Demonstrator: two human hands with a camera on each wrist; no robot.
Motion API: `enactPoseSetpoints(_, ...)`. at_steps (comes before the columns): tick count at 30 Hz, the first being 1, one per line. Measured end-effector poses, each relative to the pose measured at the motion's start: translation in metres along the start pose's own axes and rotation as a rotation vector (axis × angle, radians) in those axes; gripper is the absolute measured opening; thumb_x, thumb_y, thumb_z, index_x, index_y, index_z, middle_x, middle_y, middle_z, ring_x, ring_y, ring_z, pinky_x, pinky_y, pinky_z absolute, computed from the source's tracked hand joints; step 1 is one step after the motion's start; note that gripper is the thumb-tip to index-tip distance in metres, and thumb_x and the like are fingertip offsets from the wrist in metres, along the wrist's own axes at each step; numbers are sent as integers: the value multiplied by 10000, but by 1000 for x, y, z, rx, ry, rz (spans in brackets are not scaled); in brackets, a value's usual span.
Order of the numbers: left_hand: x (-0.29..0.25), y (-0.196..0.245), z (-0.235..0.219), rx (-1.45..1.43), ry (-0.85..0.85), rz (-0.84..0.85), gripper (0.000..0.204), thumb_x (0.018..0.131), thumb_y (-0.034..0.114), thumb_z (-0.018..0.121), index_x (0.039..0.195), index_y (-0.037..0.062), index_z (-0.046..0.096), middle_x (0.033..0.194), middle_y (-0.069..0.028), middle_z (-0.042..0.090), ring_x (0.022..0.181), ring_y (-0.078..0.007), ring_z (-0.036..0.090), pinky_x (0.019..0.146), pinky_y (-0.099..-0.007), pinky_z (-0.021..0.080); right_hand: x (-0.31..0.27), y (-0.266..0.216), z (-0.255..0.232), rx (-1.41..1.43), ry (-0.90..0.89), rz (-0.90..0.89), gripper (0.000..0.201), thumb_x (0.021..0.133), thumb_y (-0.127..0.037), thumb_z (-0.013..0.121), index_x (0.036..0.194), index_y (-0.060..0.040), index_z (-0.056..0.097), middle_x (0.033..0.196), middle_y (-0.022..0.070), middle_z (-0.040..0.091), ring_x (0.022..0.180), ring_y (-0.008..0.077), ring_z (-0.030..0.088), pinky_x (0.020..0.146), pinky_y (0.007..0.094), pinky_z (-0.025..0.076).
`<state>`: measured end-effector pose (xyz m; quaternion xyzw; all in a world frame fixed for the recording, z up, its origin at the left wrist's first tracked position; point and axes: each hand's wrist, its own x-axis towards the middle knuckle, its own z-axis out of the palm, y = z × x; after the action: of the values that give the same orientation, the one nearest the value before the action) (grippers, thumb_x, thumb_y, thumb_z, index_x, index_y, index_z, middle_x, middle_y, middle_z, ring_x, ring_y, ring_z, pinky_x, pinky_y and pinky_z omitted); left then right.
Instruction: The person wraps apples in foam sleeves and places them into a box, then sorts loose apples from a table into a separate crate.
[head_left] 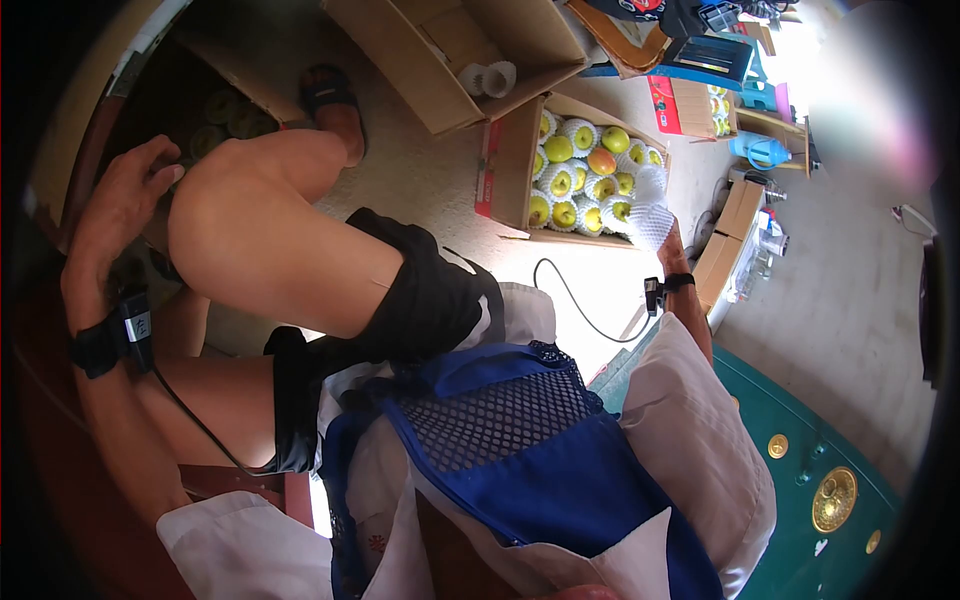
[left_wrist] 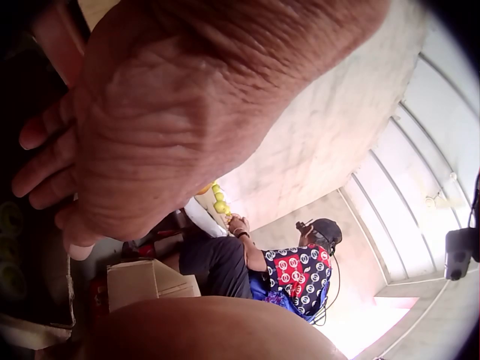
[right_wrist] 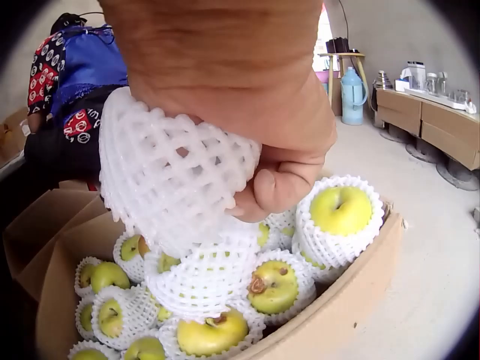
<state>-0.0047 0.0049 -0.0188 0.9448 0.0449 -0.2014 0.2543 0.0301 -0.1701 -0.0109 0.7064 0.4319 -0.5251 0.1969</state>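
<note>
In the head view my right hand [head_left: 672, 246] is at the right edge of a cardboard box of green apples [head_left: 558, 148], mostly hidden behind white foam nets [head_left: 650, 205]. The right wrist view has that hand [right_wrist: 289, 154] above the apples with curled fingers, gripping a white foam net [right_wrist: 169, 169]; a second net [right_wrist: 206, 277] lies below it. Most apples sit in foam nets, and one apple [right_wrist: 274, 286] has a brown spot. My left hand [head_left: 122, 200] holds nothing beside the raised knee, near a dark box interior; its fingers [left_wrist: 52, 161] are loosely spread in the left wrist view.
Another open carton [head_left: 455, 60] with foam nets inside stands beside the apple box. A green surface [head_left: 790, 400] with gold discs lies at the lower right. A seated person [left_wrist: 296, 274] in a cap reaches toward apples. A blue flask [right_wrist: 352, 96] stands on the floor.
</note>
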Motion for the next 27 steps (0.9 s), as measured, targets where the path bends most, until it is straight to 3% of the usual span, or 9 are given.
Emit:
enactPoseSetpoints(1,-1,4,-1,13,0,-10,252,999,159,625,1162,-33,613,983,-195,683,906,-314,650,822,-433,498,-14,4,-2,-17,7,-25,387,843,-378,622,1067,-100,771,984,45,760,809,227,690,680,382,537)
enactPoseSetpoints(5,2,4,-1,6,-36,-27,240,995,151,627,1155,-27,616,942,-185,669,858,-308,627,799,-440,486,-72,21,1,-122,88,-88,745,655,-610,775,1146,-52,733,1065,138,725,958,235,670,764,398,553)
enactPoseSetpoints(8,3,-1,-2,-38,-38,3,232,991,141,628,1148,-30,617,962,-195,683,892,-316,653,824,-435,496,-37,-8,-13,-37,20,97,509,757,-466,718,1097,-89,756,1021,65,744,877,203,677,712,366,534)
enactPoseSetpoints(15,1,7,-5,-38,-55,15,236,977,128,638,1148,-34,625,1050,-232,709,1018,-382,684,894,-427,514,-29,17,18,41,134,33,458,768,-420,737,1077,-83,754,1006,53,744,866,184,679,704,367,539)
enactPoseSetpoints(17,0,8,-7,-38,-40,27,235,970,123,645,1147,-31,629,1051,-236,708,1022,-402,679,894,-437,515,-39,39,29,136,257,-10,444,771,-407,742,1072,-81,753,1002,49,744,863,179,680,702,368,540)
enactPoseSetpoints(19,-2,7,-8,2,-6,82,233,954,126,659,1133,-21,637,1039,-250,703,1012,-433,670,879,-465,515,-51,74,48,265,442,-36,429,774,-394,748,1066,-79,752,998,46,744,860,174,680,699,368,542)
enactPoseSetpoints(21,-6,20,-15,34,-17,-10,237,950,137,665,1131,-13,645,1030,-242,706,1014,-434,667,875,-475,515,-56,136,74,439,740,-4,415,777,-381,753,1061,-77,752,994,42,745,857,168,681,697,369,543)
enactPoseSetpoints(24,-7,14,-14,68,2,26,228,930,175,690,1093,15,683,1020,-234,714,1007,-443,665,873,-508,520,-49,265,112,639,1209,173,394,781,-361,761,1052,-75,751,987,37,745,853,160,681,694,369,545)
enactPoseSetpoints(27,-11,18,-16,137,13,-12,279,940,204,687,1148,18,672,1003,-191,711,1009,-393,660,901,-490,517,-19,380,138,721,1414,322,373,786,-341,769,1044,-72,750,981,32,745,848,153,682,690,370,547)
